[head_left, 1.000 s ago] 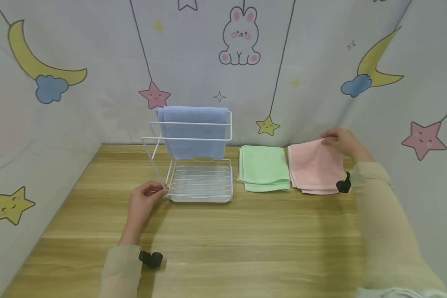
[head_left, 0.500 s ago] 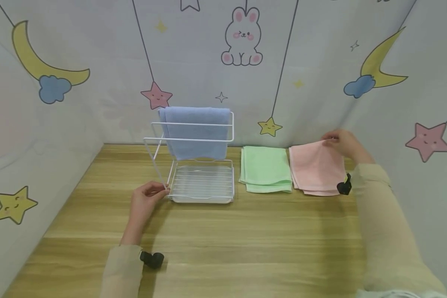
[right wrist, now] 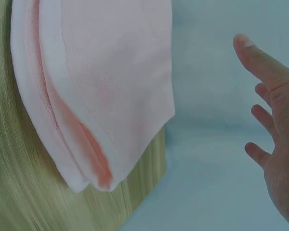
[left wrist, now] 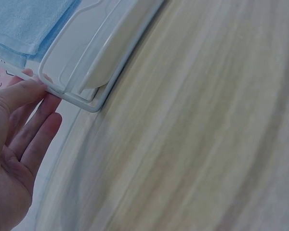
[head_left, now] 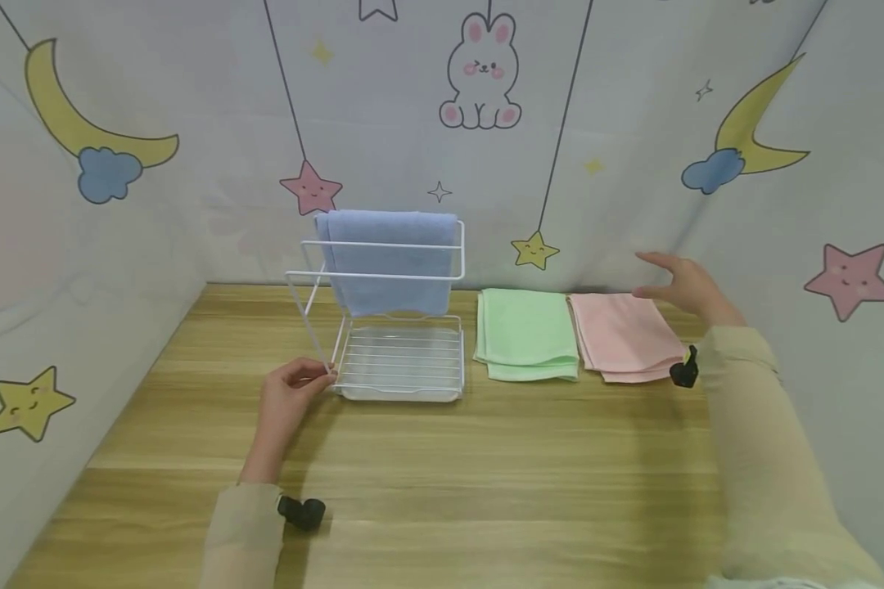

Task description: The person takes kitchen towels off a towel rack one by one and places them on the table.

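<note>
Since half a second ago, the right hand (head_left: 688, 288) has parted from the pink cloth (head_left: 626, 335), whose raised upper edge has dropped onto the wooden table (head_left: 486, 474). Nearest me, left of centre, the left hand (head_left: 287, 401) pinches the lower left corner of the white wire rack (head_left: 372, 276) between thumb and fingertips; a pale tray (head_left: 401, 396) sits under its base wires. Farther off, right of centre, I see the green cloth (head_left: 526, 331) lying folded just beside the pink one. Right-hand thumb and fingers spread wide near the pink cloth's far edge, holding nothing; my right wrist view shows them apart from it. Above the tray, the blue cloth (head_left: 390, 262) drapes over the rack's rear bar, before the printed backdrop (head_left: 405, 90).
</note>
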`<control>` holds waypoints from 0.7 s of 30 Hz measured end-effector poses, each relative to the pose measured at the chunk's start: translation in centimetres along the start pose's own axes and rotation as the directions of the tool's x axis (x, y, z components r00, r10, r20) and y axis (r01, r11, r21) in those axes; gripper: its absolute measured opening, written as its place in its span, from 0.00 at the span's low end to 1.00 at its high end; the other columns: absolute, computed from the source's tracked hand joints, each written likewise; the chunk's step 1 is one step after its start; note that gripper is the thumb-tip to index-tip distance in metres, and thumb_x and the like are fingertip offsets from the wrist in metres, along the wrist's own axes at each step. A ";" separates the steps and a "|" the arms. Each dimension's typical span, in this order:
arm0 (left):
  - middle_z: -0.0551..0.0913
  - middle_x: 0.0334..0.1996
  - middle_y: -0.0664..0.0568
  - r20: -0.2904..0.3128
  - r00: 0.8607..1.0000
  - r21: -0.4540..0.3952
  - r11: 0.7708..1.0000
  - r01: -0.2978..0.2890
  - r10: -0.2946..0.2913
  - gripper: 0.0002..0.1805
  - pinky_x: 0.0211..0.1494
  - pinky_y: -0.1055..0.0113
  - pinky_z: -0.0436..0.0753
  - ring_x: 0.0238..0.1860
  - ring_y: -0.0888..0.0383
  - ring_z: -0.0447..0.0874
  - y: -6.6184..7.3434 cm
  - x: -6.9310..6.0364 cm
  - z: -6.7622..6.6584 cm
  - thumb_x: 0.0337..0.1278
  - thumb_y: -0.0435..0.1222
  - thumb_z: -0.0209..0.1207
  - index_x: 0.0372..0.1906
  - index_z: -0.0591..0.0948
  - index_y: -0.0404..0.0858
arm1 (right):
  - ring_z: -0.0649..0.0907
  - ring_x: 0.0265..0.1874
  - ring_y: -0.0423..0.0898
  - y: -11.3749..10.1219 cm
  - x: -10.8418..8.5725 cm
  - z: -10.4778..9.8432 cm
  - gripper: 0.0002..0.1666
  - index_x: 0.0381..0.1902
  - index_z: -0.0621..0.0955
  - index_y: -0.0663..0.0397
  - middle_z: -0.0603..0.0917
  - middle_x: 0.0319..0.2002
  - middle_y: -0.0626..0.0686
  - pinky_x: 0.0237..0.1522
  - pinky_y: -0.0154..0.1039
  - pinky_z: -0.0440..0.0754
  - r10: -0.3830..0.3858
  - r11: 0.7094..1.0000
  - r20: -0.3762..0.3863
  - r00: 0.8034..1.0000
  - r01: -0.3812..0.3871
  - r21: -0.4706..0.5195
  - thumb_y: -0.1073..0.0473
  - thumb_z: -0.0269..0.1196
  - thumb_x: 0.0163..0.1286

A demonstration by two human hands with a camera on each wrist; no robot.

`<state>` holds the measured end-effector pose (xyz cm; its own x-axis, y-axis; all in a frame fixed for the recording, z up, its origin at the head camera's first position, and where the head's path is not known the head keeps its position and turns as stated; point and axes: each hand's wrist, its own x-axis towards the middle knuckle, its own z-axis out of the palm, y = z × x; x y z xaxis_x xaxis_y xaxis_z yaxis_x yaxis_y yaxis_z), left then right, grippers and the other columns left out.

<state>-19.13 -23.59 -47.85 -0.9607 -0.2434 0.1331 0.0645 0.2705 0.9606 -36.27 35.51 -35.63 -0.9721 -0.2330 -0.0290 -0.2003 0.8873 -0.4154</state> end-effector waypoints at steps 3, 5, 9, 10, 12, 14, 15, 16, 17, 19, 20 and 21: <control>0.86 0.44 0.31 0.004 1.000 0.000 1.000 -0.011 0.011 0.10 0.40 0.83 0.83 0.34 0.78 0.84 1.4 -0.6 0.0 0.53 0.27 0.69 0.39 0.83 0.24 | 0.56 0.75 0.69 0.0 -0.1 -0.2 0.47 0.76 0.60 0.48 0.56 0.77 0.65 0.72 0.70 0.55 -0.013 1.000 -0.007 1.000 0.013 0.009 0.47 0.68 0.66; 0.86 0.45 0.29 0.006 1.000 -0.003 1.000 -0.020 0.020 0.10 0.40 0.83 0.83 0.34 0.78 0.84 2.3 -1.0 -0.1 0.53 0.26 0.69 0.39 0.83 0.24 | 0.56 0.75 0.69 -0.2 -0.1 -0.3 0.47 0.77 0.60 0.47 0.56 0.77 0.64 0.73 0.70 0.55 -0.021 1.000 -0.013 1.000 0.022 0.016 0.46 0.68 0.66; 0.85 0.44 0.28 0.016 0.999 0.011 0.999 -0.044 0.044 0.10 0.40 0.83 0.83 0.34 0.78 0.84 3.4 -1.5 -0.2 0.53 0.25 0.68 0.39 0.83 0.22 | 0.55 0.75 0.68 -0.7 -0.1 -0.7 0.48 0.77 0.60 0.47 0.56 0.78 0.63 0.73 0.69 0.55 -0.036 0.999 -0.026 0.999 0.037 0.025 0.45 0.68 0.65; 0.85 0.44 0.28 0.019 0.999 0.014 0.999 -0.049 0.048 0.10 0.40 0.83 0.83 0.34 0.78 0.84 3.4 -1.5 -0.2 0.53 0.25 0.68 0.39 0.82 0.22 | 0.55 0.76 0.68 -0.9 0.0 -0.8 0.47 0.77 0.60 0.47 0.56 0.78 0.62 0.73 0.69 0.55 -0.038 0.999 -0.027 0.999 0.039 0.028 0.46 0.68 0.66; 0.85 0.44 0.28 0.019 0.999 0.013 0.999 -0.048 0.047 0.10 0.40 0.84 0.83 0.34 0.78 0.83 3.4 -1.5 -0.2 0.53 0.25 0.68 0.39 0.82 0.22 | 0.55 0.76 0.67 -1.3 0.1 -1.1 0.48 0.77 0.59 0.47 0.55 0.78 0.62 0.73 0.69 0.54 -0.039 0.999 -0.026 0.999 0.040 0.029 0.47 0.68 0.66; 0.85 0.45 0.27 0.017 0.999 0.003 0.999 -0.039 0.039 0.10 0.40 0.83 0.83 0.34 0.78 0.84 3.3 -1.4 -0.1 0.53 0.25 0.67 0.39 0.82 0.21 | 0.54 0.76 0.67 -1.6 0.2 -1.4 0.48 0.77 0.59 0.46 0.55 0.78 0.62 0.73 0.70 0.54 -0.041 0.999 -0.024 0.999 0.041 0.028 0.46 0.68 0.66; 0.84 0.45 0.27 0.015 0.999 -0.005 0.999 -0.033 0.033 0.10 0.40 0.83 0.83 0.34 0.78 0.84 3.1 -1.3 -0.1 0.53 0.24 0.67 0.39 0.82 0.21 | 0.54 0.76 0.67 -1.7 0.2 -1.6 0.48 0.77 0.58 0.46 0.54 0.78 0.62 0.73 0.70 0.54 -0.044 0.999 -0.025 0.999 0.044 0.030 0.47 0.68 0.66; 0.84 0.46 0.26 0.012 1.000 -0.011 1.000 -0.027 0.027 0.10 0.40 0.83 0.83 0.34 0.78 0.84 2.8 -1.2 -0.1 0.53 0.24 0.67 0.39 0.82 0.21 | 0.54 0.76 0.67 -1.8 0.3 -1.7 0.47 0.77 0.58 0.46 0.54 0.78 0.62 0.73 0.70 0.54 -0.047 0.998 -0.028 0.999 0.048 0.030 0.47 0.68 0.66; 0.84 0.46 0.27 0.008 1.000 -0.017 1.000 -0.020 0.021 0.10 0.40 0.84 0.83 0.34 0.78 0.84 2.5 -1.1 -0.1 0.53 0.24 0.67 0.39 0.82 0.22 | 0.54 0.76 0.68 -1.9 0.3 -1.9 0.48 0.77 0.58 0.46 0.54 0.78 0.62 0.73 0.70 0.54 -0.052 0.998 -0.032 0.998 0.053 0.029 0.47 0.67 0.66; 0.84 0.46 0.28 0.007 1.000 -0.022 1.000 -0.020 0.020 0.10 0.40 0.84 0.82 0.34 0.79 0.83 1.7 -0.8 0.0 0.53 0.25 0.68 0.39 0.83 0.23 | 0.54 0.76 0.68 -2.1 0.4 -2.1 0.47 0.77 0.58 0.45 0.55 0.78 0.62 0.73 0.70 0.54 -0.062 0.998 -0.043 0.997 0.063 0.026 0.47 0.67 0.67; 0.85 0.46 0.29 0.005 1.000 -0.021 1.000 -0.020 0.020 0.10 0.40 0.84 0.82 0.34 0.79 0.83 1.3 -0.6 0.0 0.53 0.26 0.68 0.40 0.83 0.23 | 0.55 0.76 0.68 -2.2 0.4 -2.3 0.47 0.77 0.58 0.45 0.55 0.78 0.62 0.73 0.70 0.54 -0.069 0.997 -0.051 0.996 0.071 0.025 0.47 0.67 0.67; 0.85 0.46 0.29 0.003 1.000 -0.018 1.000 -0.022 0.023 0.11 0.39 0.84 0.82 0.34 0.79 0.83 0.9 -0.5 0.0 0.53 0.27 0.69 0.40 0.83 0.24 | 0.55 0.76 0.68 -2.3 0.5 -2.5 0.47 0.77 0.59 0.46 0.55 0.78 0.62 0.73 0.70 0.55 -0.075 0.997 -0.059 0.995 0.076 0.021 0.47 0.67 0.67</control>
<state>-18.58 -23.24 -47.02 -0.9597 -0.2349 0.1541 0.0911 0.2587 0.9617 -36.56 34.32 -32.44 -0.9599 -0.2747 0.0557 -0.2710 0.8585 -0.4353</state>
